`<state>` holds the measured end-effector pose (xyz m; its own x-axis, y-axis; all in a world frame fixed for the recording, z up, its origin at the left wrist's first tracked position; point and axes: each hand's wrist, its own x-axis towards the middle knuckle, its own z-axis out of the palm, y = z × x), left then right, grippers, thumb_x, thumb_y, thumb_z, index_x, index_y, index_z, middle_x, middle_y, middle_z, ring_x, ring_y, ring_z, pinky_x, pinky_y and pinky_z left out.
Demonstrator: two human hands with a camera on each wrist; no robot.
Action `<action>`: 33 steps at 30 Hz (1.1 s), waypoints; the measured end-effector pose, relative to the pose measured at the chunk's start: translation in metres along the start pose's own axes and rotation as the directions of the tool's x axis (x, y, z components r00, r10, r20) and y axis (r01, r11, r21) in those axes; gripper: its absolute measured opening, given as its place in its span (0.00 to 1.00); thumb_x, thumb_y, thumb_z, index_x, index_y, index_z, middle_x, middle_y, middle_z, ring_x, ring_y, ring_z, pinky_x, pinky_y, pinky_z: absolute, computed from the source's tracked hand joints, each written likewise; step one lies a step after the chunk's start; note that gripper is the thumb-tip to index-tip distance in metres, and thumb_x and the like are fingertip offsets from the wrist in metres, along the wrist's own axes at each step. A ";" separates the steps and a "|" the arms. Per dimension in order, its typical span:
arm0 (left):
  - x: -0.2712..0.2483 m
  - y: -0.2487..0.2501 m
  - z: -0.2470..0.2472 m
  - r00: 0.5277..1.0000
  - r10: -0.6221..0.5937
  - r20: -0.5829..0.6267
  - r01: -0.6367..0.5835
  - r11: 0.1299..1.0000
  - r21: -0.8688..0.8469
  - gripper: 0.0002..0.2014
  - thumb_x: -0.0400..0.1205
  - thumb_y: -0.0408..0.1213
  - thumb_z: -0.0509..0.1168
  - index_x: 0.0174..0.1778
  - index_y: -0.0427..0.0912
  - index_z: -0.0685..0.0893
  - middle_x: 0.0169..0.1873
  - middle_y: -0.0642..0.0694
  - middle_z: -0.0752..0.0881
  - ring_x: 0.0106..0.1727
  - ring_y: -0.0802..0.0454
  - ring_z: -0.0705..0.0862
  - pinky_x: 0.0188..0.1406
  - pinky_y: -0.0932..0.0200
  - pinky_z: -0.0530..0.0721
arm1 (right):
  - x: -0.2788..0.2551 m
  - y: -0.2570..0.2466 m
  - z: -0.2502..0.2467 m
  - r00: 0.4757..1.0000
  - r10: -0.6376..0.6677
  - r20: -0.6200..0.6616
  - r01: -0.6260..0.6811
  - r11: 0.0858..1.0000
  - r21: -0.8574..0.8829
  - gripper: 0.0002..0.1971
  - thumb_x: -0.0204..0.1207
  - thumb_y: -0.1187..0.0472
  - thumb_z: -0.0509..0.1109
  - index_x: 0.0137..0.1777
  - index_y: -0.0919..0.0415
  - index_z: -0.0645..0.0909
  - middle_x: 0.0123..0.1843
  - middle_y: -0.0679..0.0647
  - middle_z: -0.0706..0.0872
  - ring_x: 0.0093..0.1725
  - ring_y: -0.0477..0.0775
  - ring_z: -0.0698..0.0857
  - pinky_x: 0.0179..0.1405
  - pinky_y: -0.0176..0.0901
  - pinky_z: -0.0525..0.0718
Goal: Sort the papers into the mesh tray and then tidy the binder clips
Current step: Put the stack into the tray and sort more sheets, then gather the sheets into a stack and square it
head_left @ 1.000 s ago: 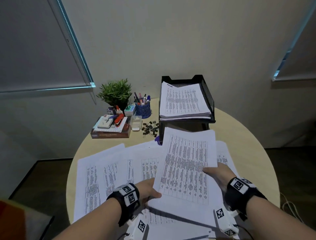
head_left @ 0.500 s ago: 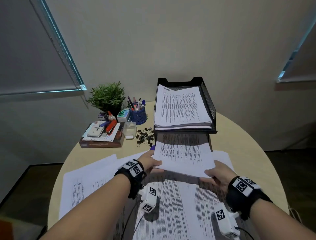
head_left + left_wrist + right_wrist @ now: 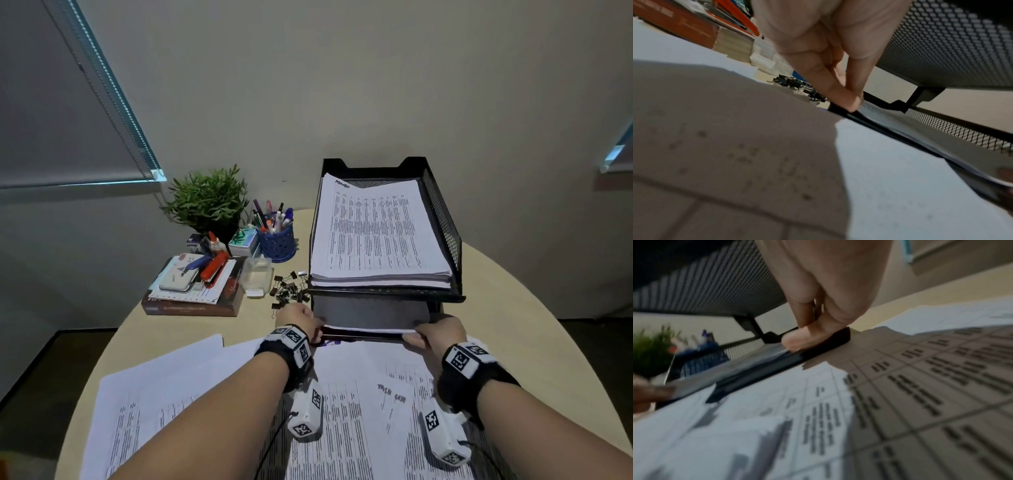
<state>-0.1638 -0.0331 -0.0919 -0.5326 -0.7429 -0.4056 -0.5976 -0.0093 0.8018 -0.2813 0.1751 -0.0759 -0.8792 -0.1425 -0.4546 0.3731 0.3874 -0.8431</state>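
- The left hand [image 3: 301,320] and right hand [image 3: 436,334] are each pinching a near corner of a printed sheet [image 3: 370,330], feeding it flat into the lower tier of the black mesh tray [image 3: 442,219] at centre frame; holding both corners is likely keeping it from buckling.
- The upper tier is already carrying a paper stack [image 3: 376,233].
- More loose papers [image 3: 164,387] are lying on the round surface [image 3: 513,308] at the bottom of the frame.
- The binder clips [image 3: 287,291] are sitting scattered just left of the tray, untouched.
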 end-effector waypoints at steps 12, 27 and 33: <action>-0.045 -0.019 -0.042 0.996 0.031 0.083 -0.053 0.961 0.273 0.14 0.74 0.44 0.72 0.46 0.47 0.73 0.46 0.45 0.84 0.40 0.44 0.82 0.46 0.54 0.82 | -0.057 0.028 -0.014 0.983 -0.176 0.054 0.182 0.883 -0.434 0.14 0.73 0.60 0.73 0.52 0.60 0.73 0.43 0.57 0.84 0.44 0.57 0.82 0.41 0.39 0.72; -0.175 -0.149 -0.104 0.999 0.030 -0.020 -0.009 0.750 0.661 0.47 0.71 0.68 0.62 0.80 0.44 0.58 0.80 0.47 0.59 0.81 0.48 0.59 0.78 0.46 0.62 | -0.188 0.118 -0.020 0.958 -0.030 0.286 0.137 0.923 -0.359 0.16 0.74 0.63 0.74 0.60 0.63 0.78 0.39 0.54 0.80 0.40 0.51 0.81 0.36 0.33 0.74; -0.184 -0.157 -0.113 0.993 0.049 0.104 -0.106 0.742 0.662 0.39 0.71 0.70 0.61 0.77 0.59 0.64 0.81 0.48 0.55 0.82 0.48 0.53 0.80 0.45 0.53 | -0.203 0.127 -0.001 0.968 -0.045 0.246 0.142 0.908 -0.395 0.28 0.72 0.58 0.76 0.69 0.60 0.70 0.65 0.54 0.76 0.69 0.56 0.76 0.55 0.40 0.72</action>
<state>0.0956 0.0298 -0.0938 -0.6205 -0.6689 -0.4094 -0.7839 0.5144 0.3477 -0.0559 0.2539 -0.0901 -0.7949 -0.3795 -0.4734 0.0966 0.6911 -0.7163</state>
